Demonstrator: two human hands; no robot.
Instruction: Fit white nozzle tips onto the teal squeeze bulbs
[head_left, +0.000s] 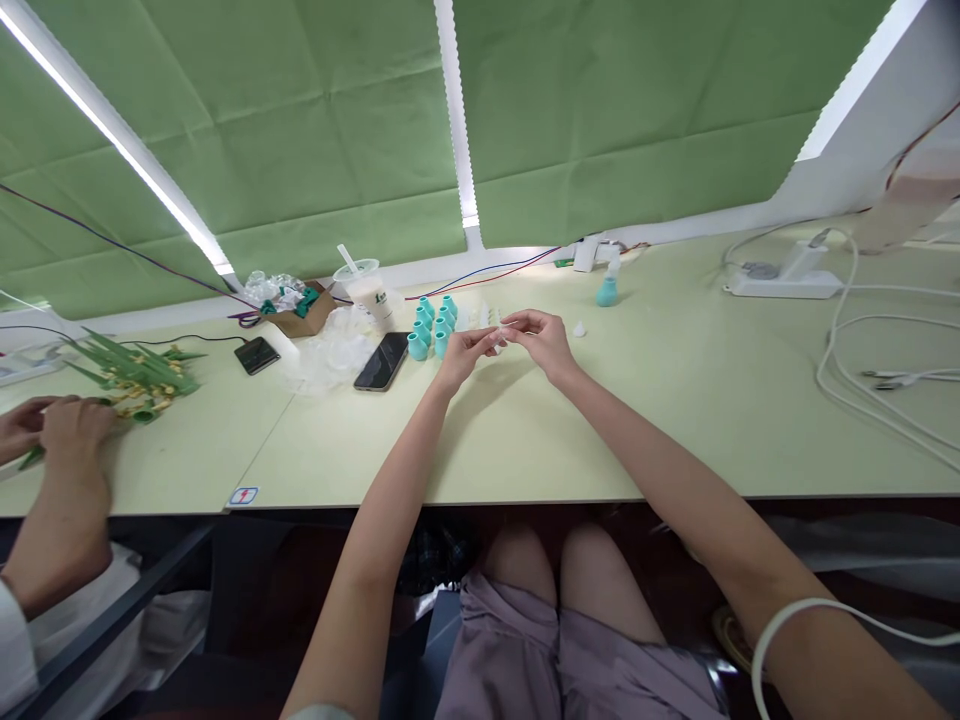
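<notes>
My left hand (466,355) and my right hand (541,340) meet over the table, fingers pinched around a small white piece (501,338) that they mostly hide. Its kind cannot be made out. Just left of my hands, two rows of small teal bulb-shaped pieces (418,346) stand with their openings up. Behind my fingers are more small white parts (472,316), partly covered. A white cone-shaped piece (580,329) lies right of my right hand. Farther back stands a teal bulb with a clear white top (607,290).
A black phone (382,362), crumpled plastic bag (330,350), drink cup (367,290) and cardboard box (304,318) are to the left. Beyond them, a co-worker's hands (71,425) hold green stems near yellow flowers (142,385). A power strip (784,283) and white cables (832,350) lie right.
</notes>
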